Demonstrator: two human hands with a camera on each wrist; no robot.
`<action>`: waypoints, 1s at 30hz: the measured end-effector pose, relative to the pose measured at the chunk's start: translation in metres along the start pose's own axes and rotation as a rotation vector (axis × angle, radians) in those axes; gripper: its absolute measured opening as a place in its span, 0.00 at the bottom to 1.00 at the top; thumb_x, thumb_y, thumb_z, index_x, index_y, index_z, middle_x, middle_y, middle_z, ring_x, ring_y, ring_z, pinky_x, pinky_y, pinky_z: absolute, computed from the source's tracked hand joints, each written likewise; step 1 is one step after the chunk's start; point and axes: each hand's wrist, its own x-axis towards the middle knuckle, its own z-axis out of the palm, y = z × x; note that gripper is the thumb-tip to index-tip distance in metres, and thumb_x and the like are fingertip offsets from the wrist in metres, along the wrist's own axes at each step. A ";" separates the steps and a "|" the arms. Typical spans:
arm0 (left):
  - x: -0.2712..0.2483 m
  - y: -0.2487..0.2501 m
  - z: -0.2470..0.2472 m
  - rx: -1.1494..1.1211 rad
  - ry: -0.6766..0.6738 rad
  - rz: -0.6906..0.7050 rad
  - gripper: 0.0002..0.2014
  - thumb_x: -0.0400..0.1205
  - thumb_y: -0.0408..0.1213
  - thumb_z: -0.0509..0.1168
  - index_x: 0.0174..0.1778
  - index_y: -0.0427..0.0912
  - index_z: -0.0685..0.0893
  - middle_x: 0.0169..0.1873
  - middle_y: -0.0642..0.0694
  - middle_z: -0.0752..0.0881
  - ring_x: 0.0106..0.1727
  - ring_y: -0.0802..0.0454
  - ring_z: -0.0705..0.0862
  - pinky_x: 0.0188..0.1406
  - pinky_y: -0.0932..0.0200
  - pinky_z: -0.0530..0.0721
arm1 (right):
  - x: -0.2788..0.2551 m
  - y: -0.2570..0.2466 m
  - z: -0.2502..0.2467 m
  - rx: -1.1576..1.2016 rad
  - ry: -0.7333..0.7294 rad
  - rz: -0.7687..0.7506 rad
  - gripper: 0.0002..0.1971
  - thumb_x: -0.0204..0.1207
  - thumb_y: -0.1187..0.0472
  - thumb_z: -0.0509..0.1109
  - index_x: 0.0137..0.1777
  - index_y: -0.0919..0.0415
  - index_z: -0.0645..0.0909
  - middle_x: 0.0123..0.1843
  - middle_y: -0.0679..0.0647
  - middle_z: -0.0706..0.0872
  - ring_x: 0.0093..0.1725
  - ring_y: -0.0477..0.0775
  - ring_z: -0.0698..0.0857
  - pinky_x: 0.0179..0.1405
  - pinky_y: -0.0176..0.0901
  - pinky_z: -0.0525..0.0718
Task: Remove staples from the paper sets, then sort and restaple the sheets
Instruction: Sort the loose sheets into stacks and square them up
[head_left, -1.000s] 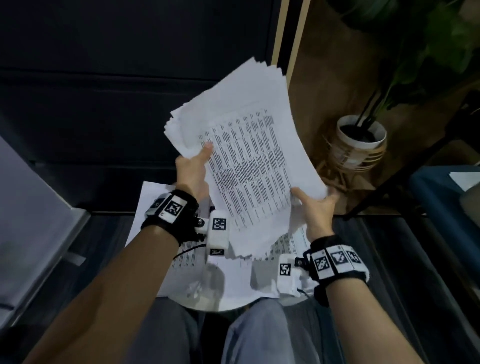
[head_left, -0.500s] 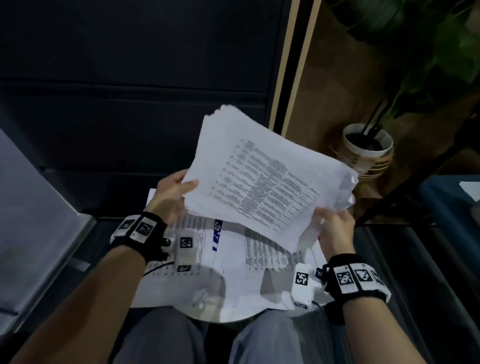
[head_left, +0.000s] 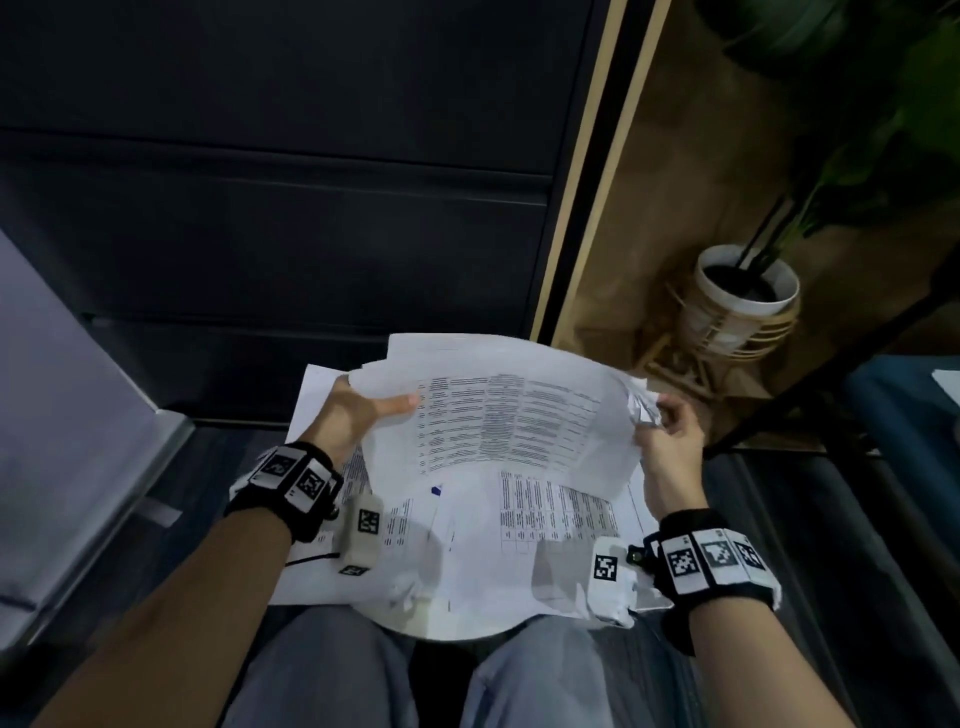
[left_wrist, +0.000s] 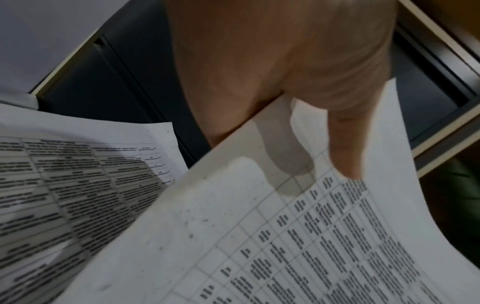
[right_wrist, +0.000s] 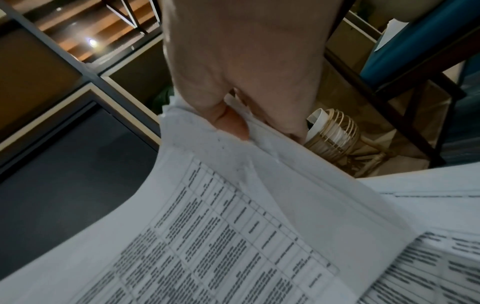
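Stack held over my lap

My right hand (head_left: 670, 441) pinches the paper stack's (head_left: 519, 415) crumpled corner; my left hand (head_left: 353, 410) grips the opposite end.

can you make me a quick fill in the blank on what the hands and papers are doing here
1. The paper stack is held by ____ hands.
2. The right hand pinches the stack's crumpled ____.
3. The left hand lays its ____ on the top sheet.
4. More printed sheets lie ____ the held stack.

Missing words: both; corner; thumb; under
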 end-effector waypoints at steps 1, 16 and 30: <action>0.004 -0.004 -0.002 0.055 0.014 -0.009 0.44 0.52 0.44 0.85 0.62 0.38 0.73 0.52 0.42 0.88 0.56 0.44 0.87 0.68 0.43 0.78 | 0.001 0.004 0.001 -0.025 0.008 0.005 0.19 0.75 0.82 0.58 0.53 0.57 0.75 0.46 0.54 0.82 0.44 0.49 0.81 0.40 0.37 0.78; -0.015 0.021 0.001 -0.048 -0.152 0.344 0.13 0.71 0.38 0.75 0.52 0.42 0.89 0.51 0.40 0.90 0.51 0.44 0.89 0.53 0.52 0.85 | 0.006 0.001 0.005 0.008 0.030 -0.015 0.24 0.72 0.83 0.62 0.60 0.56 0.76 0.54 0.55 0.83 0.49 0.51 0.82 0.50 0.42 0.79; 0.001 0.010 -0.007 -0.074 0.050 0.445 0.07 0.75 0.24 0.71 0.41 0.41 0.84 0.53 0.48 0.87 0.50 0.47 0.83 0.56 0.52 0.80 | 0.008 0.005 0.003 -0.013 -0.044 0.005 0.14 0.76 0.74 0.69 0.53 0.87 0.71 0.38 0.53 0.82 0.41 0.49 0.81 0.45 0.39 0.79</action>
